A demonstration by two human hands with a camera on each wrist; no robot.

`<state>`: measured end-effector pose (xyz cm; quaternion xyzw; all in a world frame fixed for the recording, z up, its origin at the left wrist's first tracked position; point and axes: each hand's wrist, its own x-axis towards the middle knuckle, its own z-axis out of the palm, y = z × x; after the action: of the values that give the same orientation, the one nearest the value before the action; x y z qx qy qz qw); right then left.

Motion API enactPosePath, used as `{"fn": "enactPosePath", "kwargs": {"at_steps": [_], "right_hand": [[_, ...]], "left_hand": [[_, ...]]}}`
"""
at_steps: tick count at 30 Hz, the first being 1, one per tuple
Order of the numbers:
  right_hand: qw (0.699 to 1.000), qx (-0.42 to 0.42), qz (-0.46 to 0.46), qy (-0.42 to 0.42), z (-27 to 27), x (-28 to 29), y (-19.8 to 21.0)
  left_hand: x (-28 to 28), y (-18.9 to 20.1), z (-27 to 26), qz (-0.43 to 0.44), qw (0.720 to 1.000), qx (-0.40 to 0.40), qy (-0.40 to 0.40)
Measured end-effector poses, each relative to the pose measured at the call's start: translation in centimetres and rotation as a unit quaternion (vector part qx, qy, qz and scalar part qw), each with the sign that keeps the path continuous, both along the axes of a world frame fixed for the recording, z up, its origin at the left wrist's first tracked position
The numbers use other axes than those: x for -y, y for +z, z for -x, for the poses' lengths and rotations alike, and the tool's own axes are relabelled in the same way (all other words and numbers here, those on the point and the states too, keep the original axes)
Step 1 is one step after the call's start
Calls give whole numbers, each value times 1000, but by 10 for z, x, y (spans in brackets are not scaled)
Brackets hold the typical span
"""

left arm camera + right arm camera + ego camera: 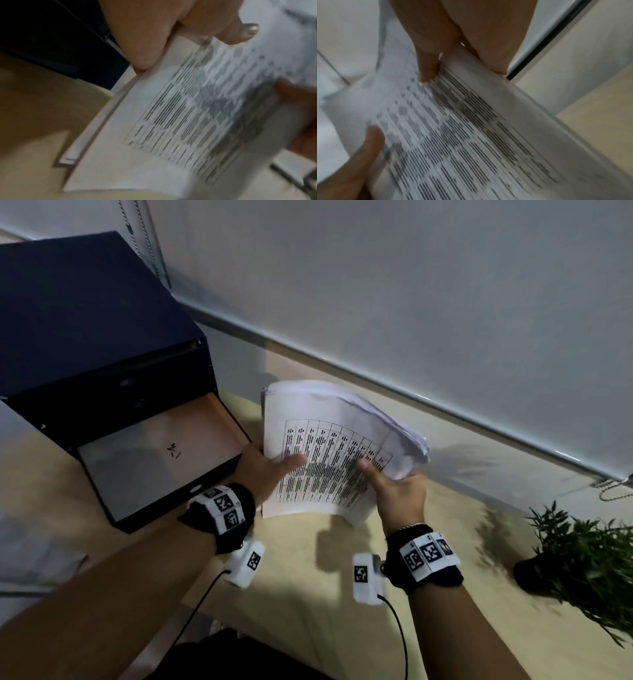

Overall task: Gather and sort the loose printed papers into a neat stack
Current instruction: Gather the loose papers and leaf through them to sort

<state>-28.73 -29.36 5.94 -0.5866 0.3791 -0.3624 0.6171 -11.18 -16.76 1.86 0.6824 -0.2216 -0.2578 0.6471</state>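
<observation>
Pale wooden desk (445, 594) runs under a grey roller blind (411, 285) in the head view. With the dark blue box (89, 344) as landmark: its open front shows a tan tray (164, 453) with a small handwritten mark that cannot be read. Just right of the box, both hands hold the stack of printed papers (329, 440) up off the desk, bowed so its top edges fan to the right. The left hand (270, 470) grips the stack's edge nearest the box, thumb lying across the printed table; the right hand (399, 491) grips the far lower corner, thumb on top. The top sheet carries a ruled table of dark text, too blurred to read. Both wrists wear black bands with square black-and-white coded tags. Far right of the box stands a small green plant (582, 563).

From the left wrist, blurred, the left hand (145, 33) clasps the papers (154, 135) at their edge, thumb on the print, the box (51, 33) dark behind.

From the right wrist, also blurred, the right hand (462, 33) pinches the papers (471, 142), thumb pressed onto the table rows; the left hand's thumb (361, 155) lies on the sheet lower left. No text is legible.
</observation>
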Motion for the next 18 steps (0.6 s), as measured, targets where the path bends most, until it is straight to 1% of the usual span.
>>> {"fn": "enactPosePath", "kwargs": {"at_steps": [3,5,6,9,11,14,15,17,18], "right_hand": [[1000,-6,0,-4,0,0,-3],[1000,13,21,-9,0,1,2],[999,14,28,-9,1,1,2],[1000,-5,22,7,3,-1,0],[1000,-1,19,-2,2,2,2],[997,17,63,-37,0,5,7],[996,31,70,-42,-1,5,9],[995,51,78,-44,-1,3,10],[995,48,78,-41,-1,2,8]], "left_hand": [[2,1,2,-22,999,14,31],[1,5,1,-10,998,27,47],[-1,5,0,-13,999,39,34],[-6,4,1,-58,993,90,-50],[-4,12,-1,-31,993,102,-44],[3,24,3,63,996,53,-22],[5,29,5,87,995,49,-14],[7,33,8,104,993,55,-3],[8,30,8,93,994,55,-5]]}}
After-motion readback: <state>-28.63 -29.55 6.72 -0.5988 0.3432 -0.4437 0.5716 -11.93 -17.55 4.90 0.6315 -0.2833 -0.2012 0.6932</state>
